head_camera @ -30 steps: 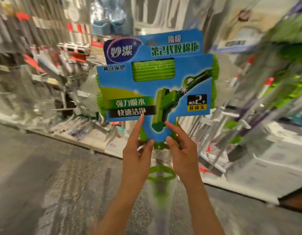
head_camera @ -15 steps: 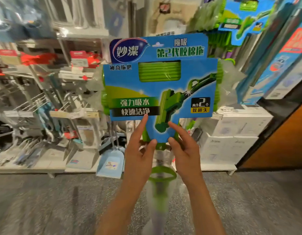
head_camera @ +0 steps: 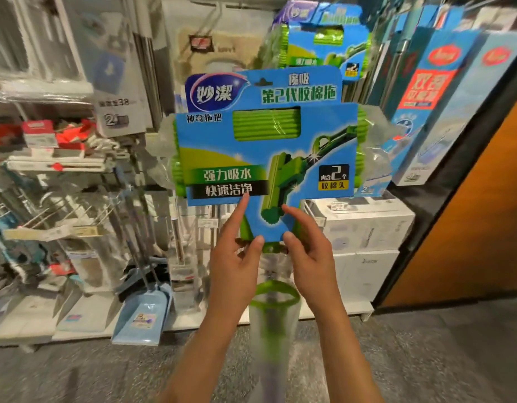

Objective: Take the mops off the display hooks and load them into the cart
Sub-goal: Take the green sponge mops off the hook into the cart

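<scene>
Hands held one mop (head_camera: 267, 152) up by the lower tab of its blue card, in front of the shelves. The left hand (head_camera: 235, 257) pinched the tab between thumb and fingers, forefinger stretched up the card; the right hand (head_camera: 308, 251) pinched it likewise. The wrapped handle (head_camera: 273, 324) hung down between the forearms. Behind, another mop (head_camera: 321, 42) hung on the display. No cart was visible. I judge a firmer hold lower on the handle would carry it safely.

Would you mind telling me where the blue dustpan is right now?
In the head view the blue dustpan stands lower left, leaning against the white base shelf, left of the left hand holding the mop.
</scene>
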Motion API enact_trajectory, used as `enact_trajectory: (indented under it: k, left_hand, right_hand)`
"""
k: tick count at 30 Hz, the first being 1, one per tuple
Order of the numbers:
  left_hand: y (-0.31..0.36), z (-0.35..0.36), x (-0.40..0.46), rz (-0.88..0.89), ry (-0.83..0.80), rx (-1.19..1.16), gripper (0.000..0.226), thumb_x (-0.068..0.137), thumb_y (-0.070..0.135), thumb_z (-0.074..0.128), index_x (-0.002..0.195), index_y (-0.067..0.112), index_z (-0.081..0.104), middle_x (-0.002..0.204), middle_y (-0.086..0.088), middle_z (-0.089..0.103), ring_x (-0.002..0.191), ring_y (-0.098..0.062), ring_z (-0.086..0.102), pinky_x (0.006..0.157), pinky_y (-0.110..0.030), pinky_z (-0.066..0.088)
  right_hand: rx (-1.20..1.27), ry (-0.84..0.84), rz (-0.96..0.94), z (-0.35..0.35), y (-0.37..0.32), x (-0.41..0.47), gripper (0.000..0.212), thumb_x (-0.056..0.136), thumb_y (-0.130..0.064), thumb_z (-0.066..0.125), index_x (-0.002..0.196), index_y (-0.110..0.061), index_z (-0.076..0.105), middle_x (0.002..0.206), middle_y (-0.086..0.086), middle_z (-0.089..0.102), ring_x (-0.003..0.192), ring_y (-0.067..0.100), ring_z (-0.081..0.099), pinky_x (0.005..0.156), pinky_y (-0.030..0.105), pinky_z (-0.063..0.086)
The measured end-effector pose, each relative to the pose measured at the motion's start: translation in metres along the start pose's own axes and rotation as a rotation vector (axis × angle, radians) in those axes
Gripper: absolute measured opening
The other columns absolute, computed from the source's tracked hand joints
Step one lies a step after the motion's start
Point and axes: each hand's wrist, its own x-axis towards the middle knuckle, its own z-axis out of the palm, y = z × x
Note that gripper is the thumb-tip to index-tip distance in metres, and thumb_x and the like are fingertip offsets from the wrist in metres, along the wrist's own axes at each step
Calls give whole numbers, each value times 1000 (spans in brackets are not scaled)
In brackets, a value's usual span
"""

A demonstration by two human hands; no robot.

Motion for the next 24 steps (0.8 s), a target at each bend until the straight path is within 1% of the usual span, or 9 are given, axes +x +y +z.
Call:
enact_trajectory:
  k: [2, 3, 5, 9, 13, 17, 19, 22, 24]
  left_hand:
    - [7, 16, 7, 7, 1, 9, 74, 97, 1, 60, 139, 59, 40, 118, -31, 60, 51, 4, 46, 52, -6, 36]
    - [11, 26, 11, 12, -7, 10, 73, 97, 1, 60, 139, 56, 40, 121, -36, 57, 50, 5, 47, 51, -6, 35]
    - [18, 40, 21, 16, -25, 15, 71, 97, 1, 60, 139, 54, 39, 126, -39, 52, 52, 5, 49, 51, -5, 36]
    - [24, 58, 46, 37, -65, 8, 70, 97, 2, 60, 140, 52, 38, 130, -43, 48, 55, -9, 51, 52, -5, 36]
    - [26, 79, 80, 68, -102, -11, 70, 96, -2, 60, 140, 48, 40, 124, -51, 43, 42, -5, 39, 47, -5, 33]
    - [21, 95, 121, 83, -139, -26, 72, 96, 0, 61, 140, 53, 40, 129, -45, 47, 41, -1, 38, 46, -8, 34]
    - [19, 103, 143, 80, -143, -33, 72, 96, 2, 61, 140, 55, 39, 130, -44, 47, 40, -2, 35, 45, -8, 32]
    - [18, 115, 172, 114, -155, -15, 74, 96, 3, 61, 139, 58, 36, 128, -48, 44, 41, -4, 31, 45, -9, 31]
    - [16, 123, 190, 115, -169, 5, 75, 97, 4, 61, 139, 59, 33, 129, -47, 42, 41, -5, 30, 45, -10, 31]
  right_hand:
    - [-6, 8, -4, -14, 1, 11, 50, 99, 3, 52, 122, -40, 62, 127, -18, 63, 120, 5, 59, 94, 31, 54]
    - [-14, 14, -12, -23, 2, 18, 48, 99, 3, 52, 124, -38, 62, 127, -18, 63, 121, 5, 58, 95, 31, 53]
    - [-32, 19, -33, -35, 3, 30, 46, 99, 3, 52, 129, -32, 60, 129, -19, 62, 126, 6, 56, 99, 29, 51]
    - [-53, 25, -74, -52, 2, 56, 46, 99, 3, 52, 132, -29, 57, 131, -20, 60, 128, 1, 53, 100, 20, 48]
    - [-95, 55, -133, -67, 6, 94, 49, 99, -1, 54, 134, -35, 54, 136, -16, 58, 132, 11, 53, 105, 39, 50]
    - [-123, 52, -163, -78, 4, 134, 53, 98, 2, 56, 136, -35, 51, 132, -29, 57, 128, -3, 52, 98, 18, 48]
    - [-129, 60, -171, -83, 5, 156, 54, 98, 1, 58, 138, -34, 51, 136, -25, 57, 130, -1, 51, 102, 24, 49]
    - [-136, 79, -165, -90, 11, 189, 56, 97, 0, 58, 141, -33, 51, 142, -14, 56, 134, 9, 51, 108, 46, 47]
    - [-144, 96, -163, -93, 16, 206, 56, 97, 1, 58, 143, -30, 51, 142, -11, 56, 134, 13, 51, 108, 52, 46]
